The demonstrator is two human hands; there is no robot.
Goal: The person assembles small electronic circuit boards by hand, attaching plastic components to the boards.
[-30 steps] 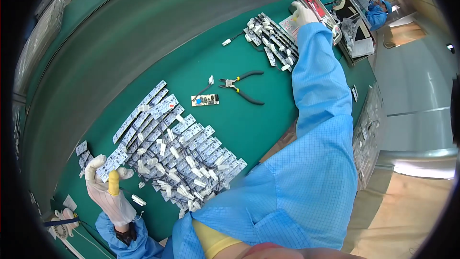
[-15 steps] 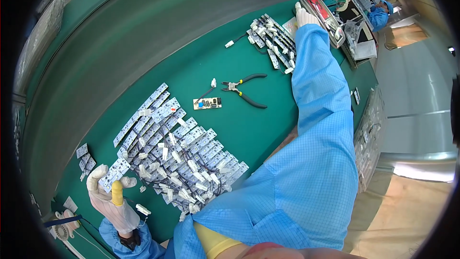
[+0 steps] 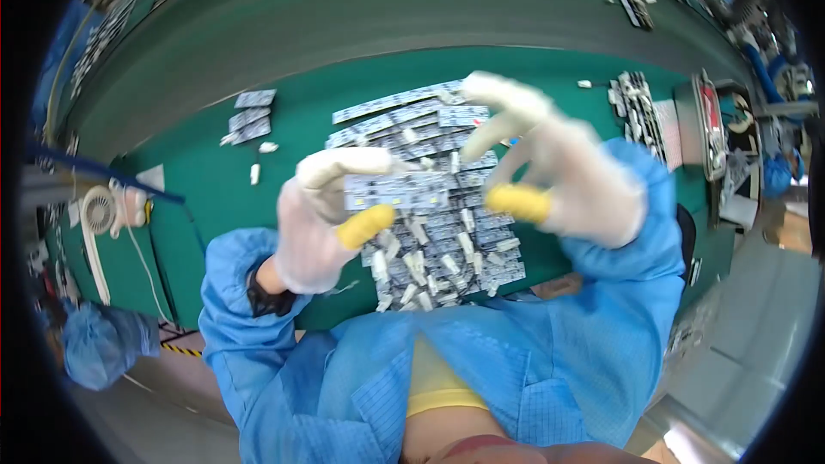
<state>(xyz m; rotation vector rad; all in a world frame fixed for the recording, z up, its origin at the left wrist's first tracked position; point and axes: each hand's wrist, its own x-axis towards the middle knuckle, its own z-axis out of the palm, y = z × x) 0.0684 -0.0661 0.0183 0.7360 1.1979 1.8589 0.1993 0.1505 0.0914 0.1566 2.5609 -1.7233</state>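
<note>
My left hand (image 3: 311, 228), in a white glove with a yellow thumb cover, pinches a short white LED circuit board (image 3: 404, 191) and holds it level above the table. Just right of the board's free end is my right hand (image 3: 589, 180), gloved the same way. Its thumb and fingers are spread apart with nothing visible between them, though motion blurs it. Below both hands lies a wide pile of overlapping LED boards (image 3: 507, 271) with dark wires and white connectors (image 3: 417, 266). One board in the pile bears a small red mark.
Several small boards (image 3: 252, 113) lie at the left, with loose white connectors nearby. A small fan (image 3: 99, 210) stands farther left. At the right are a bundle of wired strips (image 3: 638, 116) and a metal tray (image 3: 703, 125). A grey ledge (image 3: 412, 21) runs behind the green table (image 3: 232, 193).
My right hand has come back from the metal tray at the far right to beside the board. My left hand has brought the board over the pile. The whole view has turned.
</note>
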